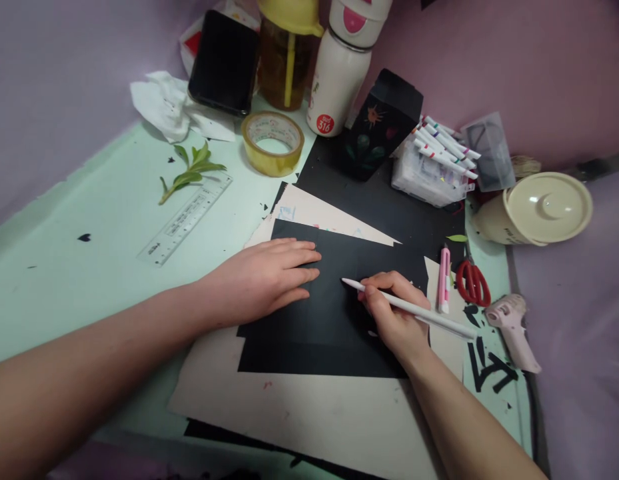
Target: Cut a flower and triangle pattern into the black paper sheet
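Black paper lies over pale sheets in the middle of the table. My left hand rests flat on the left part of the black paper, fingers spread and pointing right, holding nothing. A white pen is gripped in my right hand, over the right part of the black paper. Its dark tip points left, at or just above the paper; contact is too small to tell.
Left are a ruler and a leafy sprig. Behind stand tape, a phone, a bottle, a black box and markers. Right lie a pink cutter, red scissors and a glue gun.
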The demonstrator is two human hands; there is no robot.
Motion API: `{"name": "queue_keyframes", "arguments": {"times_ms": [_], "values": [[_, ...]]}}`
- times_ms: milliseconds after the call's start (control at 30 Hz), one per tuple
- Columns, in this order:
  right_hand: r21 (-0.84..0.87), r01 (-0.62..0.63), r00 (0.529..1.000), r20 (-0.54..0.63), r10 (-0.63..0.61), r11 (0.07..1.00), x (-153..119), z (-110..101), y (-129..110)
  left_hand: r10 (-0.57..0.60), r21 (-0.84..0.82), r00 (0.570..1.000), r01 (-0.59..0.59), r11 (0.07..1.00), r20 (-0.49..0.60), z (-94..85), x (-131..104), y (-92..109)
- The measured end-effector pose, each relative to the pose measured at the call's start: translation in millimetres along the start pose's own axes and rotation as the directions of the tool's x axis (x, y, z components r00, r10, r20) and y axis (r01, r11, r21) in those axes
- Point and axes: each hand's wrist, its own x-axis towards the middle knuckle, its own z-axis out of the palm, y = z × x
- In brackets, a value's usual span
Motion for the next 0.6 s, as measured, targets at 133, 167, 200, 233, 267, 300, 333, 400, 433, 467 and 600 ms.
{"name": "queue_keyframes", "arguments": {"times_ms": [133,167,200,233,267,300,333,400,433,467,600], "values": [[-0.001,0.026,1.000,0.007,-0.026,1.000,0.9,0.3,-1.9,-0.004,-0.008,1.000,0.004,1.000,0.002,-0.4,-0.4,0.0],[0.001,0.030,1.000,0.009,-0.030,1.000,0.9,0.4,-2.1,-0.003,-0.010,1.000,0.003,1.000,0.001,-0.7,-0.3,0.1],[0.003,0.030,0.999,0.012,-0.030,1.000,0.9,0.4,-2.2,-0.002,-0.011,1.000,0.002,1.000,-0.001,-1.1,-0.1,0.2],[0.004,0.030,0.999,0.015,-0.030,1.000,0.9,0.5,-2.1,-0.002,-0.012,1.000,0.002,1.000,-0.002,-1.4,0.2,0.4],[0.007,0.031,0.999,0.017,-0.031,0.999,0.8,0.5,-1.9,-0.002,-0.013,1.000,0.002,1.000,-0.002,-1.7,0.5,0.5],[0.010,0.033,0.999,0.017,-0.033,0.999,0.7,0.4,-1.6,-0.001,-0.013,1.000,0.001,1.000,-0.001,-1.9,0.8,0.6],[0.011,0.036,0.999,0.019,-0.036,0.999,0.6,0.2,-1.4,0.000,-0.014,1.000,0.000,1.000,0.001,-2.1,1.1,0.7],[0.006,0.041,0.999,0.027,-0.041,0.999,0.5,-0.3,-0.9,-0.001,-0.017,1.000,0.001,1.000,0.005,-2.1,1.4,0.7],[0.000,0.041,0.999,0.032,-0.041,0.999,0.5,-0.5,-0.7,-0.004,-0.019,1.000,0.004,1.000,0.007,-2.1,1.3,0.7],[-0.007,0.039,0.999,0.035,-0.039,0.999,0.6,-0.6,-0.7,-0.006,-0.020,1.000,0.006,1.000,0.009,-2.1,1.3,0.6],[-0.021,0.032,0.999,0.031,-0.032,0.999,1.0,0.0,-1.3,-0.012,-0.024,1.000,0.013,1.000,0.012,-2.1,0.7,0.4]]}}
